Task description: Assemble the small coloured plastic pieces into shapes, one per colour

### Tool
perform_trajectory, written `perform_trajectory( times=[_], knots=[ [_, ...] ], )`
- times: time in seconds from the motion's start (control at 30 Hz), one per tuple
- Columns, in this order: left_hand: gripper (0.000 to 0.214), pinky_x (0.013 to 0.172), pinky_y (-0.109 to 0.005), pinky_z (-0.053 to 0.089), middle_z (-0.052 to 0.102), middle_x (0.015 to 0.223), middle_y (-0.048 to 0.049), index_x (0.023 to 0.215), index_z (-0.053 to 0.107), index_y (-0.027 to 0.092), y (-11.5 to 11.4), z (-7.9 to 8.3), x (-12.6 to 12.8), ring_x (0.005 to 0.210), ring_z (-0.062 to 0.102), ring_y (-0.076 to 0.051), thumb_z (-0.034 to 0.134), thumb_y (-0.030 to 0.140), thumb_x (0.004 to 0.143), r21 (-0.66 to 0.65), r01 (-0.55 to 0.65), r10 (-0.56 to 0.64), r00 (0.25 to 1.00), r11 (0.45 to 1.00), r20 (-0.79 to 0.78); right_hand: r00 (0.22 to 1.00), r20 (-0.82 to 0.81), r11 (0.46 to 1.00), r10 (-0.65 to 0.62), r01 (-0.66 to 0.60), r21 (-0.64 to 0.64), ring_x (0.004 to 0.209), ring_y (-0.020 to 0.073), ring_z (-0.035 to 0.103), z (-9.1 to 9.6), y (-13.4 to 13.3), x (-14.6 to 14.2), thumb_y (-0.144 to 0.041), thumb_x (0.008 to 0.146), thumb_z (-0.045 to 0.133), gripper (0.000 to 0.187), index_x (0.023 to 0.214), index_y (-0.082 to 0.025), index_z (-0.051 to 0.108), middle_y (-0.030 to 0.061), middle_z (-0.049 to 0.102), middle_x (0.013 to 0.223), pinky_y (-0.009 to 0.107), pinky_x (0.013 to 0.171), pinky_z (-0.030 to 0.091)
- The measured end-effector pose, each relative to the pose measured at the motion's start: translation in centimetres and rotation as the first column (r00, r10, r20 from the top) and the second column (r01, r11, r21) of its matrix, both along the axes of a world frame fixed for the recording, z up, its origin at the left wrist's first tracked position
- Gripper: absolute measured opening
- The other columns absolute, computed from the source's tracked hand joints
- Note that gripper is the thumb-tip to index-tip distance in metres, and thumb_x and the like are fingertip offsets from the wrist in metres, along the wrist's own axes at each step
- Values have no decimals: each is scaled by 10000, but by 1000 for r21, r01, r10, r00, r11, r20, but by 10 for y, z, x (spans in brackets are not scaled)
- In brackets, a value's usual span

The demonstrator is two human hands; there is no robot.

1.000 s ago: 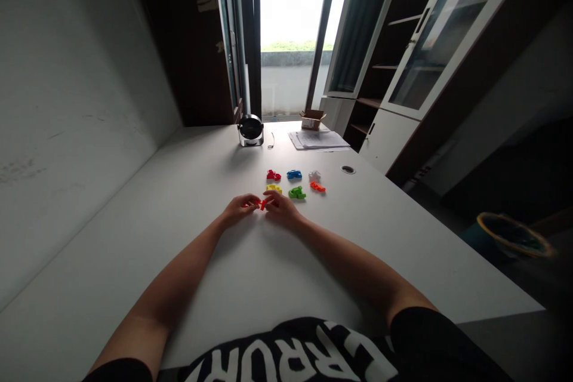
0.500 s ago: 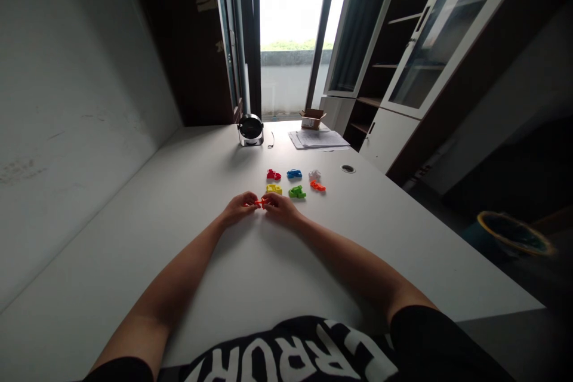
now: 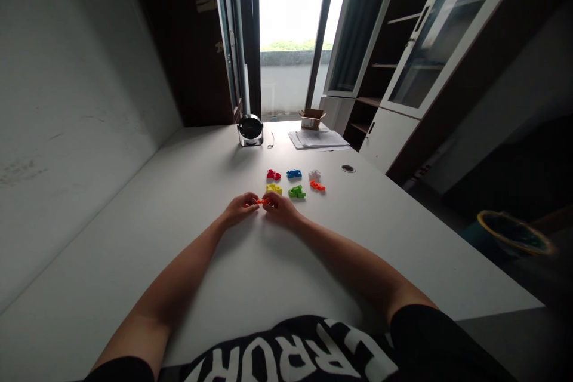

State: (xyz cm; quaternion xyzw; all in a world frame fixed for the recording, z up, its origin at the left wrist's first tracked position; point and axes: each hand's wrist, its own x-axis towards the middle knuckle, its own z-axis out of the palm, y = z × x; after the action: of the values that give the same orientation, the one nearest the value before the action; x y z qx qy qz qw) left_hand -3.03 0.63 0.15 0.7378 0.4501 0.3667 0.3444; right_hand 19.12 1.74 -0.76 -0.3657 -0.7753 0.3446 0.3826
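My left hand (image 3: 242,207) and my right hand (image 3: 280,208) meet over the white table, their fingertips pinching a small orange plastic piece (image 3: 260,202) from both sides. Fingers cover most of it, so its full shape is hidden. Just beyond my right fingertips lies a yellow plastic piece (image 3: 274,188), partly behind that hand. To its right are a green piece (image 3: 296,192) and a second orange piece (image 3: 317,186). A row farther back holds a red piece (image 3: 273,175), a blue piece (image 3: 294,173) and a white piece (image 3: 314,174).
At the table's far end stand a round black device on a metal stand (image 3: 250,130), a stack of papers (image 3: 319,139) and an open cardboard box (image 3: 312,119). A cable hole (image 3: 348,169) sits near the right edge. The wall (image 3: 89,131) borders the table's left side.
The orange piece between my fingertips has turned and shows less upright than before. Both hands have stayed nearly in place, and the pieces on the table have not moved.
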Motion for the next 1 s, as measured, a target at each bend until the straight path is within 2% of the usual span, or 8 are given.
perform_trajectory(
  times=[0.13,0.27,0.37,0.5,0.57,0.63,0.87,1.0],
  knots=[
    [311,749,-279,490,742,901,-24,1079,654,202,3,-2,-1,806,657,-164,567,169,782,1,-8,8,1000,1000,11,991,23,969,-130,122,214,732,160,597,7,3,5,-292,899,593,199,1080,-217,628,27,683,888,286,686,473],
    [400,775,-278,482,745,960,-34,1003,657,193,4,-4,-2,899,649,-175,488,51,670,50,-16,16,1000,999,1,924,27,844,-382,337,418,900,220,603,18,25,34,-240,913,541,208,1097,-194,626,87,670,1042,340,793,483],
    [398,838,-287,484,730,1002,-33,942,670,202,5,-5,-3,982,636,-182,461,12,661,85,-44,48,998,995,-49,792,87,719,-605,496,486,1004,263,558,18,48,72,-211,873,560,227,1087,-185,630,104,649,1066,377,891,453],
    [362,866,-301,499,700,990,-33,933,685,223,6,-10,-3,977,624,-183,471,7,738,141,-130,149,979,982,-139,579,250,617,-776,613,494,997,275,515,5,68,116,-226,842,590,266,1096,-168,643,126,629,1062,374,904,413],
    [363,869,-308,507,686,1003,-36,968,692,232,6,-11,-2,959,621,-185,483,15,766,164,-147,176,968,975,-177,494,325,591,-807,655,472,1002,280,503,-2,73,126,-253,829,613,288,1103,-172,646,133,621,1072,367,881,403],
    [342,879,-321,510,678,1020,-43,996,693,238,7,-11,-2,977,613,-197,504,39,792,196,-158,199,958,968,-208,455,358,578,-815,667,470,1015,280,496,-8,75,129,-273,827,625,300,1111,-180,646,133,614,1086,358,865,396],
    [244,931,-415,463,678,1043,-73,951,688,227,7,-10,-4,993,578,-267,576,107,771,341,-244,357,876,908,-324,404,345,529,-847,701,478,1032,295,488,-12,77,128,-287,811,638,271,1059,-183,668,151,597,1093,372,837,402],
    [208,898,-408,462,666,1001,-84,923,688,220,8,-11,-5,943,579,-266,589,121,769,349,-287,405,849,892,-339,407,334,524,-850,717,460,1029,299,489,-12,77,129,-296,816,633,246,1029,-179,671,158,590,1083,381,833,410]
  ],
)
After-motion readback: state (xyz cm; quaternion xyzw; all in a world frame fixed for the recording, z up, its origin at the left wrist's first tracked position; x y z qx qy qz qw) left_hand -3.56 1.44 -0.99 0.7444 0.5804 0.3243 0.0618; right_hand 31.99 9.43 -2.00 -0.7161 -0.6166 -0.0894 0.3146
